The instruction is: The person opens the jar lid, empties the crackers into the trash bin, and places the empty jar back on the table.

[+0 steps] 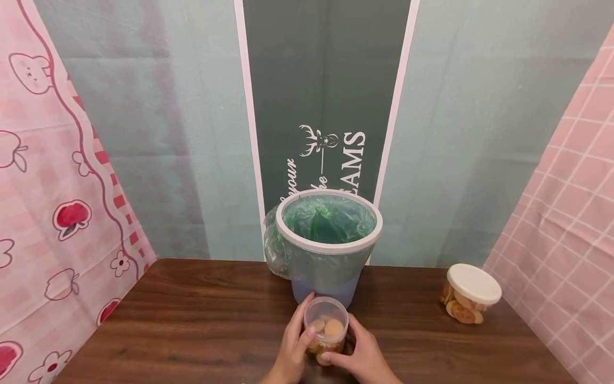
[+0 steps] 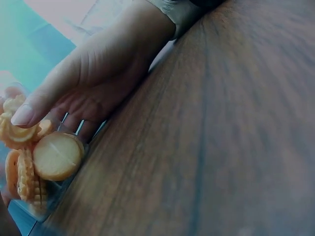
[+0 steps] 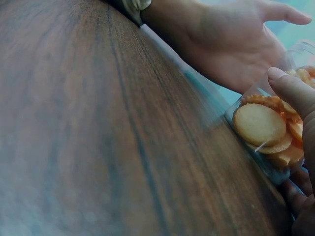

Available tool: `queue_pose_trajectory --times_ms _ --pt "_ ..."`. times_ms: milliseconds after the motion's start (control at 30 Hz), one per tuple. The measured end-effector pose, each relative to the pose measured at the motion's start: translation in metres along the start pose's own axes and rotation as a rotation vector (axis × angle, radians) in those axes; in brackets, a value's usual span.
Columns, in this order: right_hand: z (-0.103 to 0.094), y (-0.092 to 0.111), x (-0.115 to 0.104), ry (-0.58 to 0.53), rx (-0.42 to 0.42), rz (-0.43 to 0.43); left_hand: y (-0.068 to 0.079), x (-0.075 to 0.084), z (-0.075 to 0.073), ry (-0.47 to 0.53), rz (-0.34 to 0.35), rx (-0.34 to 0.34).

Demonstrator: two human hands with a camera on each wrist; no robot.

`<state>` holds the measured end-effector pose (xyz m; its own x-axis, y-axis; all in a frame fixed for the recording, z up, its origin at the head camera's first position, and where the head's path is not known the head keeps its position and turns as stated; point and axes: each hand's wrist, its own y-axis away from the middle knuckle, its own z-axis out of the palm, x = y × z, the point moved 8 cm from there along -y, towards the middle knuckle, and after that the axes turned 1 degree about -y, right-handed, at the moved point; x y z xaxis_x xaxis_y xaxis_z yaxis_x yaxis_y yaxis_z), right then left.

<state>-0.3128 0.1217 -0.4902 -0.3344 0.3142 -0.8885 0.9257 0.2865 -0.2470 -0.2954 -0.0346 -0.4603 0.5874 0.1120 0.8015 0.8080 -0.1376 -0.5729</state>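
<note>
A clear plastic jar point(image 1: 342, 314) without a lid stands low over the wooden table, in front of the bin, with round biscuits point(image 1: 333, 327) inside. From its left side my left hand point(image 1: 293, 341) holds it, thumb up near the rim and fingers reaching along the wall. My right hand point(image 1: 363, 354) grips the other side, its thumb pressed on the lower front. Biscuits point(image 2: 58, 156) show through the wall in the left wrist view, under my right thumb point(image 2: 23, 114). In the right wrist view the left palm point(image 3: 241, 46) is behind the jar.
Right behind the jar is a bin point(image 1: 331, 247) with a white rim and a green plastic liner point(image 1: 321, 213), which bulges out at its left. A second jar with a white lid point(image 1: 475, 282) holds biscuits point(image 1: 462, 312) at the table's right. Cloth hangings enclose the table point(image 1: 216, 309).
</note>
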Motion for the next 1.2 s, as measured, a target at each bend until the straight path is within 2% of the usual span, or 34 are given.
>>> queue_pose_trajectory --times_ms 267,567,933,1200 --pt "-0.0008 0.0002 0.0008 0.0 -0.002 0.052 0.0002 0.0024 -0.0059 -0.005 0.023 0.052" --pt "-0.0002 0.0014 0.0015 -0.019 -0.011 0.073 0.0028 0.0001 -0.008 -0.009 -0.021 0.053" --pt "-0.0008 0.0064 0.0015 -0.031 0.0 0.043 0.0046 0.004 -0.0052 -0.04 0.012 0.055" --pt "-0.0019 0.0006 -0.001 -0.039 0.016 -0.033 0.0007 -0.0034 -0.0012 -0.099 -0.047 0.015"
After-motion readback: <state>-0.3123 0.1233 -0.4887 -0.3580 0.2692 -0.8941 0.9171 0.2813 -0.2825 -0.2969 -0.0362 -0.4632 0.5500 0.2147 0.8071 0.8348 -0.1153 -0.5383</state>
